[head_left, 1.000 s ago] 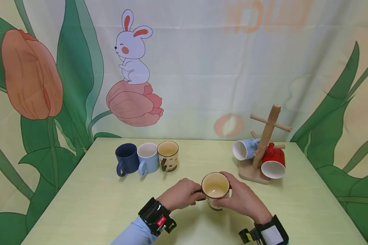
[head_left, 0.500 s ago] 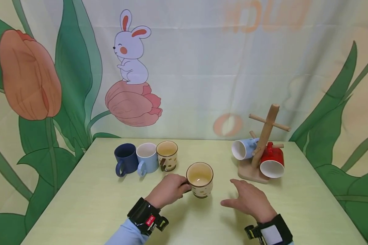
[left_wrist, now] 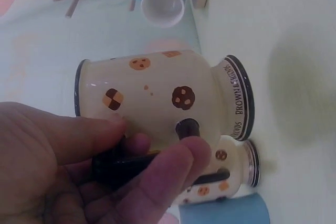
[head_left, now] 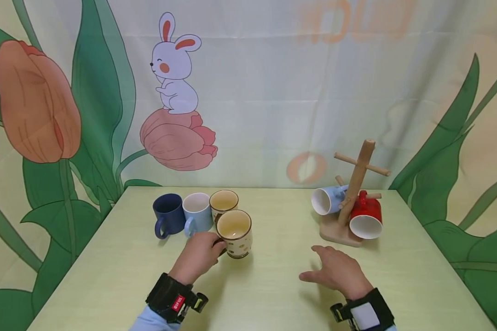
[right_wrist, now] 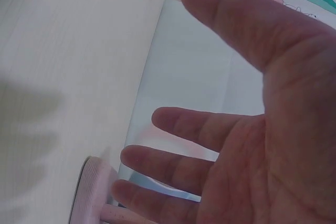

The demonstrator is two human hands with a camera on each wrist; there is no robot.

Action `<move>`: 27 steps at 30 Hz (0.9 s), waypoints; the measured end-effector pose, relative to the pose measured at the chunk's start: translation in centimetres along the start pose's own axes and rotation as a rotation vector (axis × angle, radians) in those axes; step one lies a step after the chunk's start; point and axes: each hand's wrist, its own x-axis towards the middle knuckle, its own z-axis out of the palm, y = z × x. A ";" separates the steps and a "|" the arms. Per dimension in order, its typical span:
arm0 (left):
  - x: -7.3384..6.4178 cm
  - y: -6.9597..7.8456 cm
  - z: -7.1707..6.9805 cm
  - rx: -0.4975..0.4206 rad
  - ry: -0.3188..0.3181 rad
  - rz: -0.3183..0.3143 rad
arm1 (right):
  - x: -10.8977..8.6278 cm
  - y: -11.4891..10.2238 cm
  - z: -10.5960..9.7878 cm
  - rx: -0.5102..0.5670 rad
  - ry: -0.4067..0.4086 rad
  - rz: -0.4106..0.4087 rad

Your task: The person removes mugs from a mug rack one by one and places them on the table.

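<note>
My left hand (head_left: 199, 257) grips a cream mug (head_left: 236, 234) by its dark brown handle. In the left wrist view this mug (left_wrist: 157, 90) shows cookie prints and lettering round its foot, with my fingers curled about the handle (left_wrist: 131, 169). It overlaps a matching cream mug (head_left: 223, 201) behind it in the head view. Left of that one stand a light blue mug (head_left: 198, 211) and a navy mug (head_left: 170, 214). My right hand (head_left: 335, 271) hovers over the table, holding nothing, its fingers and thumb spread apart in the right wrist view.
A wooden mug tree (head_left: 358, 184) stands at the back right. From its lower pegs hang a light blue mug (head_left: 329, 201) and a red mug (head_left: 366, 215). The pale table (head_left: 281, 294) ends at a printed curtain (head_left: 257, 92).
My right hand has let go of the cream mug and drawn off to the right, fingers spread. The left hand has carried the mug leftward, close to the row of mugs.
</note>
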 end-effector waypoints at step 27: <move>-4.8 -10.3 -7.2 0.062 0.089 -0.443 | 0.1 -0.1 0.0 0.024 -0.032 0.009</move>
